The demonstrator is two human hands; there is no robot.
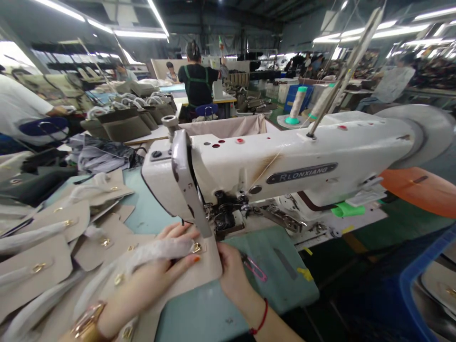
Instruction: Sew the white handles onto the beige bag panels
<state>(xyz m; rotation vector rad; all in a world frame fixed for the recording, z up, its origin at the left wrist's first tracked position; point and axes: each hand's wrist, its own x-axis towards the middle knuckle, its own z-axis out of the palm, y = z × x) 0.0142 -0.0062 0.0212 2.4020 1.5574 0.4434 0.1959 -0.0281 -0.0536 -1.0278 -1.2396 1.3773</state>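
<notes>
A beige bag panel (210, 266) with a gold ring fitting lies under the head of the white sewing machine (228, 156). My left hand (162, 275), with a watch at its wrist, rests flat on the panel, its fingers stretched toward the needle area and partly hidden by the machine head. Over its back runs a bag handle (156, 251) in white wrapping. My right hand (233, 270), with a red cord at the wrist, is closed on the panel's right edge, thumb and fingers partly hidden.
More beige panels (39, 251) with wrapped handles are piled on the left. Pink-handled snips (258, 270) lie on the green table (199, 308) right of my hand. A blue bin (406, 285) stands at the lower right. Co-workers sit farther back near dark bags (124, 126).
</notes>
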